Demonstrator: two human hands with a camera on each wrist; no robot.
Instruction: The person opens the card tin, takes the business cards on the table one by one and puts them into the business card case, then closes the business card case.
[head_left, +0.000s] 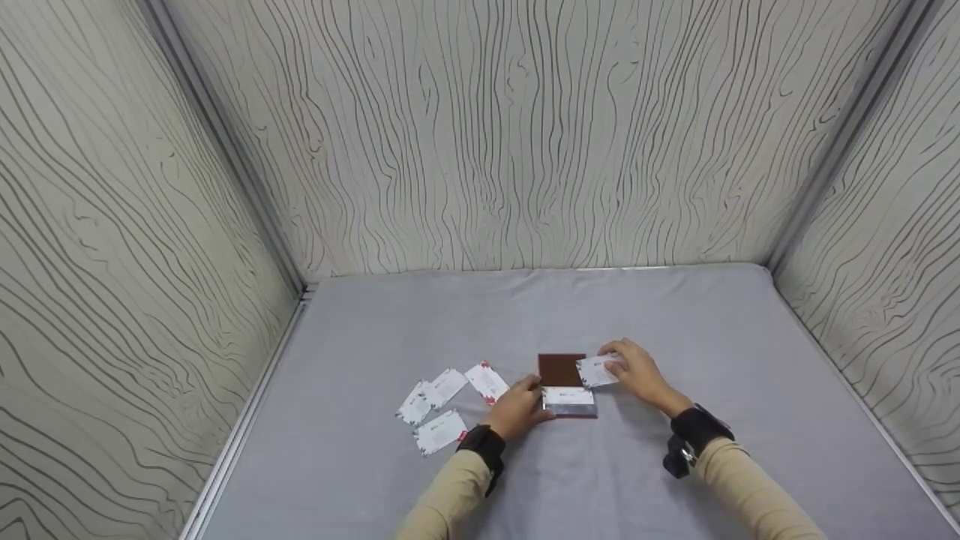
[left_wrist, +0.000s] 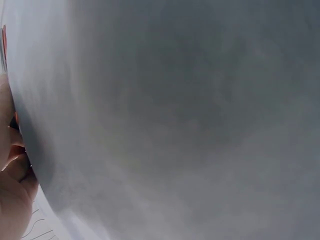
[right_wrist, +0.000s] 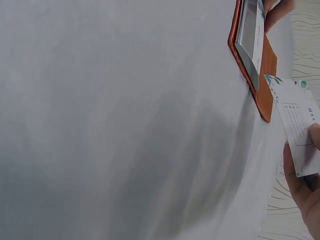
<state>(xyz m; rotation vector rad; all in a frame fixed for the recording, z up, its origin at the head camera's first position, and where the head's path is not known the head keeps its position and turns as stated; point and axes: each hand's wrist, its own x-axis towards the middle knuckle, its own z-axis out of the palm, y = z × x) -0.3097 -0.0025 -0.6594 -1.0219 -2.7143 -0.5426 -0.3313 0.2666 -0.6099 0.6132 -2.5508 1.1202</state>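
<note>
In the head view, a brown card holder (head_left: 560, 369) lies unfolded on the grey surface (head_left: 525, 315). Its near half carries a clear sleeve (head_left: 581, 410) with a white card (head_left: 568, 396) in it; its far half is bare brown. The left hand (head_left: 516, 409) grips the holder's left edge, fingers bent, thumb at the near side. The right hand (head_left: 637, 375) pinches a leaf-printed card (head_left: 595, 372) between thumb and fingers, the gap between them closed to its thickness, over the right part of the far half. Four loose cards (head_left: 440, 433) lie to the left, one with red print just beside the left hand.

In the left wrist view, grey surface fills most of the picture; the left hand's bent fingers show at the edge, their hold mostly hidden.

In the right wrist view, thumb and fingers hold the leaf-printed card by one end, its other end near the holder.
</note>
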